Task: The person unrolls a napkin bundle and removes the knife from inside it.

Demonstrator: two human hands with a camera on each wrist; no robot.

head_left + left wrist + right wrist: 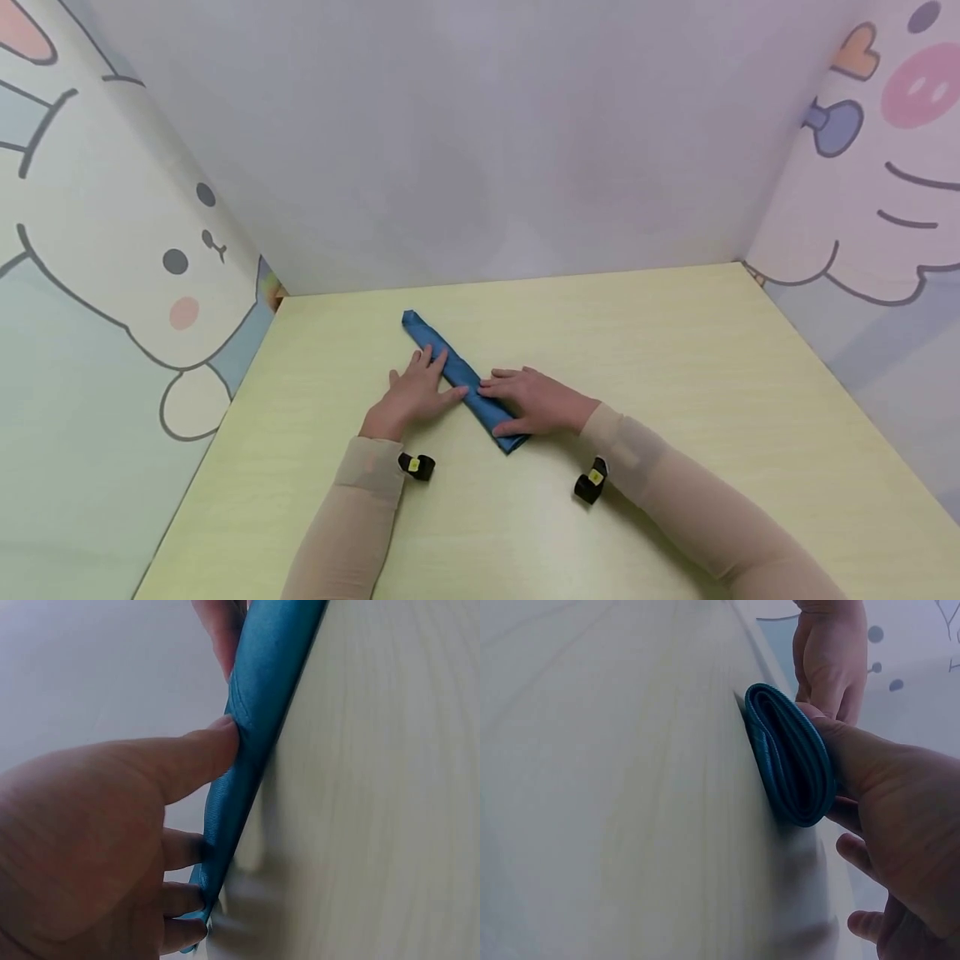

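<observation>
A strip of rolled, flattened blue cloth (456, 364) lies slantwise on the table, one end far left, the other near right. Layers coiled in its near end (789, 757) show in the right wrist view. My left hand (414, 395) rests on its left side, fingers fairly straight on the upper half and thumb touching the middle. Beside the lower half is my right hand (546, 402), its fingertips on the cloth and its thumb at the near end. Neither hand curls round the cloth.
The pale wood-grain table (660, 358) meets a plain light wall (480, 150) at the back. Side panels carry cartoon animals, a rabbit-like one (135, 225) left and a pig-like one (885, 167) right. Small black cameras (422, 467) hang at both wrists.
</observation>
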